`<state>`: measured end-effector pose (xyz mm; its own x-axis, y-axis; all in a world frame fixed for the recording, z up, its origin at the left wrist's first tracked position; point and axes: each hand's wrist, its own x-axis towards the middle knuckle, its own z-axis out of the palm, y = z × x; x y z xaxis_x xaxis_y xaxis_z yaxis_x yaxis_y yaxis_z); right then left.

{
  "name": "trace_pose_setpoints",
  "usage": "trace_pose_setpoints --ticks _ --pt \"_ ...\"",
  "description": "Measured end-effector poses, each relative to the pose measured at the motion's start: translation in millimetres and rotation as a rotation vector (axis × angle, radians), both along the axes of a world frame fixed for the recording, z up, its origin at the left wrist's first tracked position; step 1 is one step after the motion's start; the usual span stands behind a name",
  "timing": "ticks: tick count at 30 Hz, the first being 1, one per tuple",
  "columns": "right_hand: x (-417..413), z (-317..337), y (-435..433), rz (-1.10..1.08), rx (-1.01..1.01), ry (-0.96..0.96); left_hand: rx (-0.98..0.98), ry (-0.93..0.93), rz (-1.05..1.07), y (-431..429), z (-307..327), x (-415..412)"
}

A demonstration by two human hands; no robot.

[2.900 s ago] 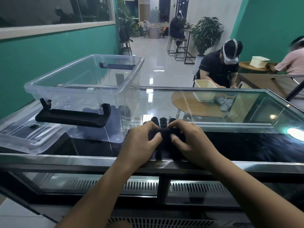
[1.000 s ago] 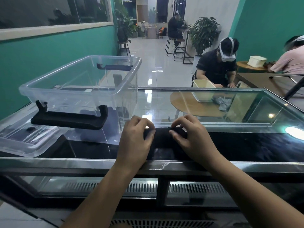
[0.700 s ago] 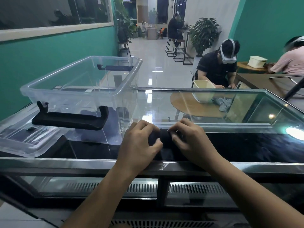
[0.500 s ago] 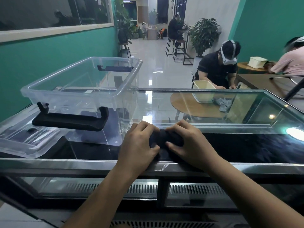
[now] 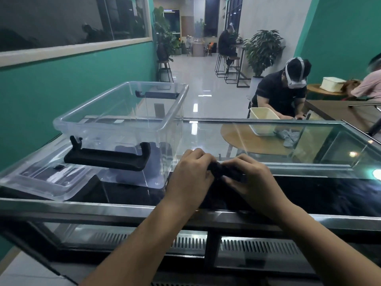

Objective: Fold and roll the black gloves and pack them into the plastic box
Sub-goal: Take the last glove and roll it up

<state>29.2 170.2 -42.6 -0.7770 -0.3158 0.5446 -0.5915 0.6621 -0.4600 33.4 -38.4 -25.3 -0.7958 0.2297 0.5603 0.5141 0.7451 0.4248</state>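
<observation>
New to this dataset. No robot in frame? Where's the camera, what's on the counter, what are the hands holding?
No robot: a person works bare-handed, and the one camera sits on their head, looking forward and down, so both forearms at the bottom are the wearer's. The left hand and right hand together grip a rolled-up black fabric glove on a glass-topped metal counter. To their left stands an open clear plastic box with black clip handles; a clear plastic lid lies at its left. Other people sit at tables behind.
</observation>
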Motion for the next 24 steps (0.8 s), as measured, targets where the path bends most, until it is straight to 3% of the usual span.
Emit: trace_pose_setpoints --ticks 11,18,24 --pt "-25 135 -27 0.058 0.012 0.257 -0.108 0.308 -0.004 -28 133 -16" --pt "-54 190 -97 0.121 0.057 0.317 -0.140 0.283 0.081 -106 182 -33" --pt "-89 195 -149 0.187 0.078 0.237 -0.121 0.129 0.136 -159 185 -46"
